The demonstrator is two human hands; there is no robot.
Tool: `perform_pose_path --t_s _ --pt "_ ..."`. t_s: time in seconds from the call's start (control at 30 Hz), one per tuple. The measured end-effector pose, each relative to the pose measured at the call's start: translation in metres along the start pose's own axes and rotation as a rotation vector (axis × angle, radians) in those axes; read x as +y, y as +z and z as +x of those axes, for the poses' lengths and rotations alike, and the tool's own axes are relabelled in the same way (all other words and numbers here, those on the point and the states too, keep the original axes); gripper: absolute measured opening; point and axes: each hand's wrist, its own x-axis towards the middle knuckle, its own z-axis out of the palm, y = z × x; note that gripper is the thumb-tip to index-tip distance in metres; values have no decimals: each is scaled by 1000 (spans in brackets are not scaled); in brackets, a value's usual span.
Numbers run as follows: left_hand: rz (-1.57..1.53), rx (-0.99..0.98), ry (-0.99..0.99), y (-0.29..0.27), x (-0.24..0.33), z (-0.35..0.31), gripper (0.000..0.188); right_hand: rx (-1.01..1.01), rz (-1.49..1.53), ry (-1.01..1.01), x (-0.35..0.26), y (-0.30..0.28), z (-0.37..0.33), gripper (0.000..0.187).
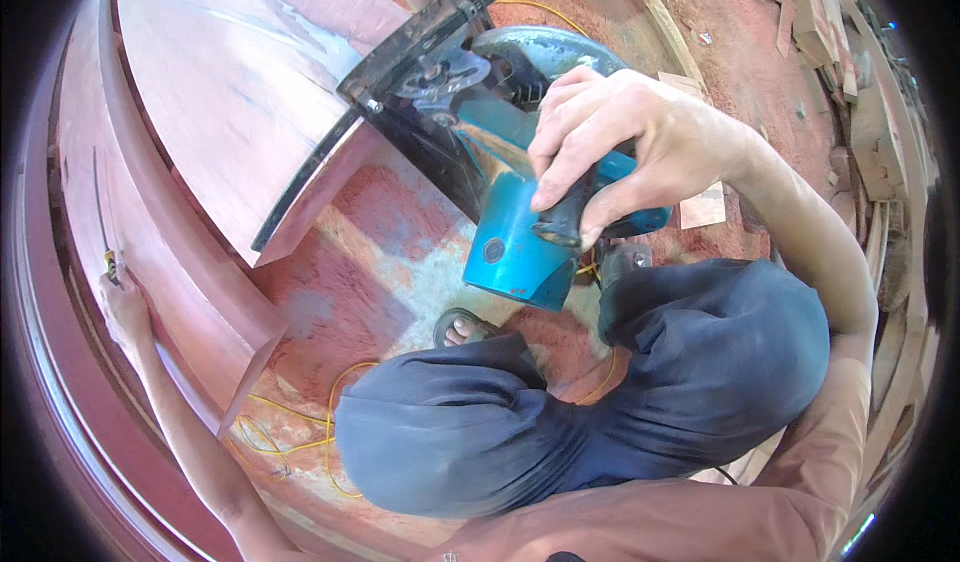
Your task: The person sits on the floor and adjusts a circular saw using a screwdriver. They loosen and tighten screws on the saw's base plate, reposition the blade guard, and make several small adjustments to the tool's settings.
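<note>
My right hand point(635, 142) is closed on the dark handle of a teal circular saw point(520, 227). The saw is at the near end of a wide pale wooden board point(235, 82); its dark metal base point(430, 47) overlaps that end, though contact with the wood is unclear. Part of the saw's round guard point(545, 47) shows beyond my fingers. Far to the left, my left hand point(125, 312) is closed round a long thin tool with a yellow and black handle point(111, 264), possibly a screwdriver. It is over a second long reddish board point(170, 232).
Reddish sawdust point(350, 222) covers much of the floor. A yellow cord point(330, 432) loops beside my bent knees. Small wood offcuts point(703, 207) lie right of the saw, and stacked timber scraps point(880, 142) line the far right. My sandalled foot point(462, 330) is below the saw.
</note>
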Motion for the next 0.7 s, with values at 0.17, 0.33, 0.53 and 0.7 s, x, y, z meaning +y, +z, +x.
perform_pose_path --t_s 0.17,0.33,0.53,0.7 --pt "-137 26 20 -1 -8 -1 50 53 38 -36 7 8 -7 37" --pt "-745 -2 -248 -53 32 -45 42 152 -24 -123 14 19 -16 45" --pt "-1423 23 -21 -159 147 -122 25 273 -46 -207 25 38 -26 48" --pt "-1376 -205 242 -241 252 -146 35 313 41 -311 33 41 -37 49"
